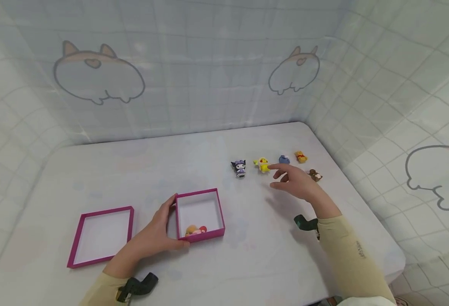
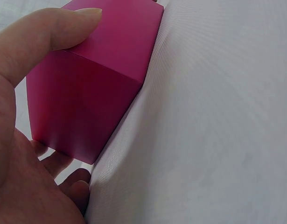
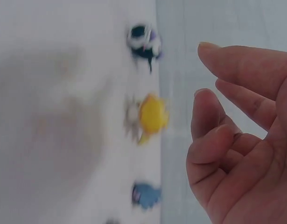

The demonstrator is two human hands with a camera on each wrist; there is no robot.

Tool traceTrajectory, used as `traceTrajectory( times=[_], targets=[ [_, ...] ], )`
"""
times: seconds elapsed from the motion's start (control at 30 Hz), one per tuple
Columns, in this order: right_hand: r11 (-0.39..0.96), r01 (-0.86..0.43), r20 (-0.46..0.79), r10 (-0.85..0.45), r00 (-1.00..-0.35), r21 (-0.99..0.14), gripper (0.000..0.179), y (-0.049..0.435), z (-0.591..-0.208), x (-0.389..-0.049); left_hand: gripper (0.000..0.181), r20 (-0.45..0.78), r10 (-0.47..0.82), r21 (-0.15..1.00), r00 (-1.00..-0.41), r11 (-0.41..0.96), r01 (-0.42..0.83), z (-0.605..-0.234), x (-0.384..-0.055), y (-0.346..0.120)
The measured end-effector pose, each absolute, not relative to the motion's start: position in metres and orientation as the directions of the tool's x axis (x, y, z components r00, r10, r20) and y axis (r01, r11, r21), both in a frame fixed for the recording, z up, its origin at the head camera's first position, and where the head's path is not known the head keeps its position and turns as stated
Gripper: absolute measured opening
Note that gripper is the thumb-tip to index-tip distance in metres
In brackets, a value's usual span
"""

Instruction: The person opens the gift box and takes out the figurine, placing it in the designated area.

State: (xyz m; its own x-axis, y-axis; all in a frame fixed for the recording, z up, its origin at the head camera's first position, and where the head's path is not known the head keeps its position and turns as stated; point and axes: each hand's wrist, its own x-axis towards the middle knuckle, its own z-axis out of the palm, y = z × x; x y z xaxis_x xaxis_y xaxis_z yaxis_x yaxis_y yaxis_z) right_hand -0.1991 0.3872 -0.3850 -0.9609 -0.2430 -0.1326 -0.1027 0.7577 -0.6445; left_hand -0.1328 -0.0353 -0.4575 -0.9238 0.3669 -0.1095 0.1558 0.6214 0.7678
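Note:
My left hand [image 1: 152, 237] holds a magenta box [image 1: 205, 235] by its left side, thumb along the front wall and fingers around the back corner. In the left wrist view the thumb lies on the magenta wall [image 2: 82, 102]. Inside the box, against its front wall, lie small figurines [image 1: 194, 230] in orange, pink and red, partly hidden. My right hand [image 1: 295, 182] hovers above the table, holding nothing, its fingers loosely bent. Nearest to its fingertips is a yellow figurine [image 1: 263, 164]. A black and purple figurine [image 1: 240, 168] stands to the left of that, and a blue one [image 1: 284, 159] behind the hand.
A shallow magenta-rimmed tray or lid [image 1: 132, 221] lies left of the box, partly behind my left forearm. An orange and red figurine [image 1: 301, 157] and a brown one [image 1: 315, 175] are at the far right. A patterned curtain [image 1: 194, 85] hangs behind the table [image 1: 247, 263].

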Motion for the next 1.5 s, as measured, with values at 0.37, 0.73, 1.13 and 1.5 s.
traceTrajectory(
  times=[0.37, 0.73, 1.13, 1.5],
  targets=[
    [0.678, -0.328, -0.043, -0.469, -0.882, -0.658, 0.047, 0.333, -0.380, -0.211, 0.123, -0.095, 0.355, 0.774, -0.930, 0.614, 0.156, -0.456, -0.130, -0.031],
    [0.618, -0.429, -0.012, -0.579, -0.815, -0.659, 0.040, 0.297, -0.372, -0.208, 0.124, -0.088, 0.349, 0.772, -0.933, 0.616, 0.157, -0.454, -0.129, -0.023],
    [0.567, -0.479, -0.049, -0.678, -0.733, -0.670, 0.031, 0.266, -0.367, -0.194, 0.124, -0.120, 0.354, 0.765, -0.928, 0.629, 0.140, -0.451, -0.133, -0.010],
    [0.512, -0.572, -0.071, -0.781, -0.621, -0.641, 0.026, 0.233, -0.373, -0.185, 0.121, -0.092, 0.386, 0.777, -0.918, 0.604, 0.177, -0.450, -0.130, -0.012]
  ],
)
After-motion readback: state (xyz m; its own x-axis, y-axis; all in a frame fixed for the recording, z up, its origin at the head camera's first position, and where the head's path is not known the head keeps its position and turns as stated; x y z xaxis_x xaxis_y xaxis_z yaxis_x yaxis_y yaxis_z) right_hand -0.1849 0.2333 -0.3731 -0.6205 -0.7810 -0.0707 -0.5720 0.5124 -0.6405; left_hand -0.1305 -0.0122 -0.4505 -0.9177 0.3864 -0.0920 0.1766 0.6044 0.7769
